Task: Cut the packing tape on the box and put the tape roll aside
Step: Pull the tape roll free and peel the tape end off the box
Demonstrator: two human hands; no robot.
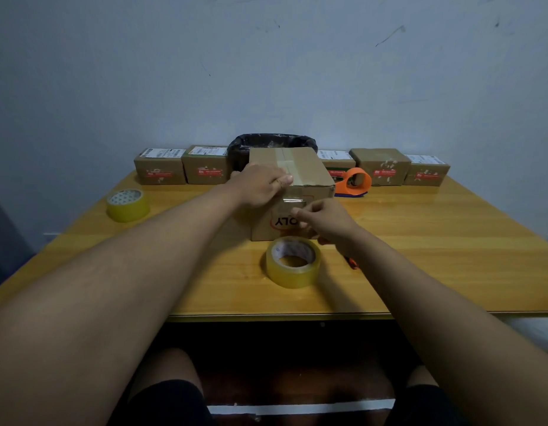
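Box long axis front-back; tape prob. same.

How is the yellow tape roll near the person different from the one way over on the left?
The near tape roll lies right in front of the big box, between the arms; the left tape roll sits alone by the table's left edge. The near roll looks bigger, though it is closer to the camera. The near roll's hole is open; the left roll's top shows a white patterned face. Both are yellowish, clear, and lying flat on the table.

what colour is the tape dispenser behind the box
Orange tape dispenser, dark base, right of the box; head view.
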